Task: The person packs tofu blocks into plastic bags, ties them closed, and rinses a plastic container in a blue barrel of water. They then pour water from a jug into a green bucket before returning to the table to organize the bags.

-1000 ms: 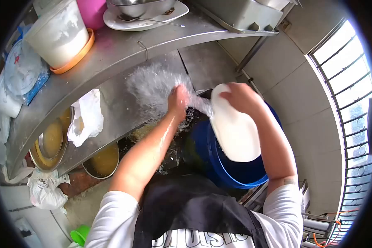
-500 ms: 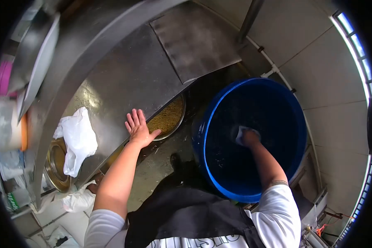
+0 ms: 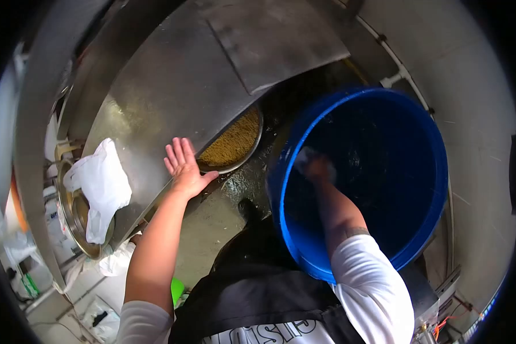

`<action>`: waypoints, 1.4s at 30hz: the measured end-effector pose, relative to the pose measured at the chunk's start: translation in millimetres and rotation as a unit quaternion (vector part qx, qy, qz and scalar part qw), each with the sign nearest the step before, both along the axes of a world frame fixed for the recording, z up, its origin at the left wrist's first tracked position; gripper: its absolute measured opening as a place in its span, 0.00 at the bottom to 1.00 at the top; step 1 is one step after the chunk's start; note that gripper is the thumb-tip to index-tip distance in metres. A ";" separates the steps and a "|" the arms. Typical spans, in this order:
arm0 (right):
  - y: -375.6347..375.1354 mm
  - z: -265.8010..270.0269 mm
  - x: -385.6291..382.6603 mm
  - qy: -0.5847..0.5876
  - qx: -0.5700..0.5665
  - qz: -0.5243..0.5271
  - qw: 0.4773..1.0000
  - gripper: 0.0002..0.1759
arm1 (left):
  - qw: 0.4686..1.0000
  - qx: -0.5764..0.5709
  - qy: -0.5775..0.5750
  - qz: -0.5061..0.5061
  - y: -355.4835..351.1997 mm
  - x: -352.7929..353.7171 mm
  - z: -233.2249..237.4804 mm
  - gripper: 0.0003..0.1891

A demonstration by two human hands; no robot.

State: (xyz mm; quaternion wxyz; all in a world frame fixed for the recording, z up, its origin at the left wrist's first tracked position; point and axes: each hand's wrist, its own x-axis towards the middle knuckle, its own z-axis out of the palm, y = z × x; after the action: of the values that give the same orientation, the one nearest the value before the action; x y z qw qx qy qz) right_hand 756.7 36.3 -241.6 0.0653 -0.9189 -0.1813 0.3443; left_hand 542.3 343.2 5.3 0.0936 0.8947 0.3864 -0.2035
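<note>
My right arm reaches down into a big blue plastic barrel (image 3: 358, 252). Deep inside it, my right hand (image 3: 320, 170) is closed on a whitish cloth (image 3: 305, 156) near the left part of the wall; blur hides the cloth's exact shape. My left hand (image 3: 184, 172) lies flat with its fingers spread at the edge of the metal table (image 3: 172, 86). Just past that thumb, partly under the table edge, a round metal basin (image 3: 226, 170) holds yellowish-brown grains (image 3: 233, 140).
A white plastic bag (image 3: 100, 186) hangs over the table's left end, beside metal bowls (image 3: 69, 215). A metal sheet (image 3: 275, 43) lies on the table's far part. A pipe (image 3: 404, 71) runs along the wall behind the barrel. The floor (image 3: 203, 226) looks wet.
Within the barrel, my right hand and the cloth have moved left, closer to the wall. The view has shifted slightly. My left hand remains spread at the table edge.
</note>
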 end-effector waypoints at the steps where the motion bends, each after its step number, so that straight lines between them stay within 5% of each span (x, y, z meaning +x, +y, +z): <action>1: -2.2 -17.3 5.9 -0.020 0.067 0.014 0.997 0.34 | 1.000 0.009 -0.006 0.015 1.1 -0.5 1.1 0.73; 2: -4.6 -33.8 11.2 -0.038 0.131 0.032 0.990 0.33 | 1.000 -0.003 -0.004 -0.002 2.9 -2.4 1.8 0.72; 4: -15.4 -40.3 18.0 0.078 0.182 -0.103 0.975 0.31 | 1.000 -0.019 -0.007 -0.013 7.5 -9.4 9.3 0.70; 7: -42.6 57.6 6.8 0.098 0.355 -0.169 0.914 0.25 | 0.994 -0.037 -0.089 -0.042 26.1 -39.0 10.9 0.60; 13: -87.1 263.9 -32.3 0.026 0.378 -0.091 0.921 0.18 | 0.971 0.087 -0.056 0.214 28.8 -224.1 11.8 0.53; 16: -97.7 370.5 -64.9 -0.045 0.418 -0.075 0.904 0.15 | 0.871 0.209 -0.103 0.433 3.7 -349.7 -28.4 0.52; 17: -104.0 384.5 -64.7 -0.111 0.448 -0.016 0.887 0.14 | 0.786 0.030 -0.112 0.608 0.0 -371.6 -4.8 0.45; 18: -92.8 420.0 -75.1 -0.163 0.403 0.034 0.900 0.14 | 0.706 -0.020 -0.248 0.663 -9.7 -412.8 -37.8 0.36; 21: -44.6 502.6 -107.6 -0.291 0.290 0.161 0.898 0.17 | 0.698 -0.113 -0.404 0.581 -41.6 -456.1 -99.3 0.31; 24: 9.7 533.1 -140.8 -0.237 0.251 0.271 0.899 0.25 | 0.706 -0.231 -0.417 0.523 -39.2 -421.4 -107.6 0.25; 28: 79.7 543.9 -177.3 -0.194 0.297 0.383 0.853 0.28 | 0.671 -0.362 -0.429 0.485 -36.6 -340.4 -6.0 0.24; 32: 116.8 533.7 -173.2 -0.218 0.338 0.287 0.869 0.26 | 0.677 -0.422 -0.493 0.348 -56.0 -312.6 47.3 0.19; 34: 119.6 536.5 -186.1 -0.036 0.428 0.100 0.898 0.25 | 0.690 -0.437 -0.512 0.267 -69.2 -324.3 49.4 0.19; 35: 119.4 530.7 -196.8 -0.038 0.426 0.101 0.898 0.25 | 0.702 -0.445 -0.502 0.238 -72.8 -333.1 46.6 0.20; 37: 117.5 511.6 -228.0 -0.007 0.621 0.056 0.782 0.26 | 0.705 -0.427 -0.504 0.258 -82.2 -361.0 22.6 0.19; 42: 112.8 500.2 -283.1 -0.124 0.635 0.100 0.756 0.29 | 0.632 -0.413 -0.424 0.499 -108.9 -457.0 -28.4 0.16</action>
State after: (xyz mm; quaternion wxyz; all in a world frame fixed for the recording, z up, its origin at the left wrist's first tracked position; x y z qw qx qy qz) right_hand 473.7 149.1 258.7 0.5759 -0.6780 -0.4553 0.0373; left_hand 85.3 234.3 -23.0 0.6945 0.4203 0.5674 0.1377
